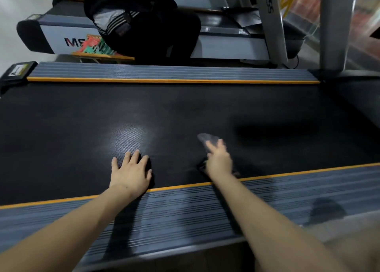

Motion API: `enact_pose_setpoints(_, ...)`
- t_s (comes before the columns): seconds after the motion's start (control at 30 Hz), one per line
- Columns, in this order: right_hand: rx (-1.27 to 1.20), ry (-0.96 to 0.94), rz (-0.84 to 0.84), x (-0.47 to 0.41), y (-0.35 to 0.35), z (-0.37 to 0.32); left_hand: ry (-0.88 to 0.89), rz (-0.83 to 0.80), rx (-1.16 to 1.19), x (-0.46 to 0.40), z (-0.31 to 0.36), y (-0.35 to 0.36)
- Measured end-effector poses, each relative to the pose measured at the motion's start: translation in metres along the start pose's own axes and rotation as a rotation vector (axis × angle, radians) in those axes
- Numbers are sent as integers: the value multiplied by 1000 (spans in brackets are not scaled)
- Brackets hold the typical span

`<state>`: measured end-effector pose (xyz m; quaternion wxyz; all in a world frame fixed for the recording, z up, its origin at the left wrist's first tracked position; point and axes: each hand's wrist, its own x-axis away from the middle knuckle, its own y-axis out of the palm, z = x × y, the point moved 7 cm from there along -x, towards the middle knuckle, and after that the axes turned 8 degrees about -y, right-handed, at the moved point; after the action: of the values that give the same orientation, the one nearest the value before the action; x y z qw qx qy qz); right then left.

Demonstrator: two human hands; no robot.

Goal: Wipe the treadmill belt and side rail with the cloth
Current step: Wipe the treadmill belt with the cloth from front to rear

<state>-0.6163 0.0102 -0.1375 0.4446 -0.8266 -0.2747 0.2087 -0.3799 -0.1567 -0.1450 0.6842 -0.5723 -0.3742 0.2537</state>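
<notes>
Bracing flat on the belt [185, 111], the left hand [129, 174] steadies them. The right hand [219, 161], fingers spread, presses the cloth [205, 139] there, beyond the near side rail [185, 210].

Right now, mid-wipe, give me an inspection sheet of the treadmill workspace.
Surface: black belt, pale glare patch near the left hand.
Job's things: cloth, blurred, under the right hand; near side rail, grey ribbed with an orange edge.
Clutter: nothing seen on the belt.
Hands: left hand flat on the belt; right hand on the cloth, grip unclear.
Cables: black cable by the neighbouring treadmill.
Surroundings: a person in dark clothes sits beyond the far rail.
</notes>
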Motion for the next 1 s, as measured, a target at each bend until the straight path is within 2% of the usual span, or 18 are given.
enact_pose_setpoints(0.13,-153,-247,-196,42,65,-99,-2,19,-42,8,2,-7)
enact_pose_setpoints(0.2,-154,-277,-249,40,64,-101,-2,8,-53,12,0,-6)
enact_pose_setpoints(0.3,-56,-295,-248,25,35,-59,-18,-9,-26,18,-7,-1)
enact_pose_setpoints(0.37,26,-205,-190,7,3,-9,-29,-15,-5,19,-8,-1)
enact_pose_setpoints(0.47,49,65,-62,-11,-44,72,0,-9,-33,18,-4,-2)
enact_pose_setpoints(0.57,63,202,-9,-7,-53,87,20,-5,-47,18,-2,1)
enact_pose_setpoints(0.7,94,49,-38,17,-11,9,2,-22,-30,17,-4,3)
enact_pose_setpoints(0.83,-64,-200,-209,51,50,-89,-16,-39,-24,18,-8,4)
enact_pose_setpoints(0.9,-111,-295,-308,57,64,-105,-41,-60,20,19,-11,6)
enact_pose_setpoints(1.0,-102,-337,-320,45,44,-81,-46,-70,69,21,-12,7)
